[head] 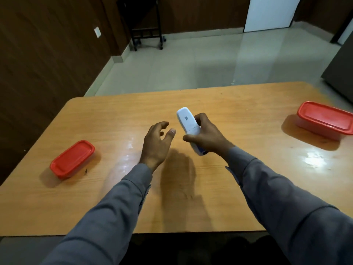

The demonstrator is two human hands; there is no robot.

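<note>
Plainly, the main risk is a drop. The white remote (pixel 188 121) is in the air over the middle of the table (pixel 238 178), well back from the near edge, and only the right hand (pixel 208 136) holds it. That hand has its fingers curled round the far side of the lower half and its thumb laid across the near side. The upper end, with the labelled back face turned up, sticks out unsupported towards the far edge. The left hand (pixel 156 144) hangs just beside it without touching, holding nothing, its fingers spread and loosely bent and its thumb pointing at the remote. If that hand comes in fast or pushes on the free end, the remote could pivot in the one-handed grip, slip out and hit the wood. A seam crosses the back near the right thumb, and it may be a cover. If it is, a hard press or slide there could pop it loose and spill whatever sits beneath, though I cannot tell what that is. The red-lidded box near the left edge (pixel 72 159) and the one near the right edge (pixel 324 119) are well apart from both hands, so a knock to either seems unlikely.
</note>
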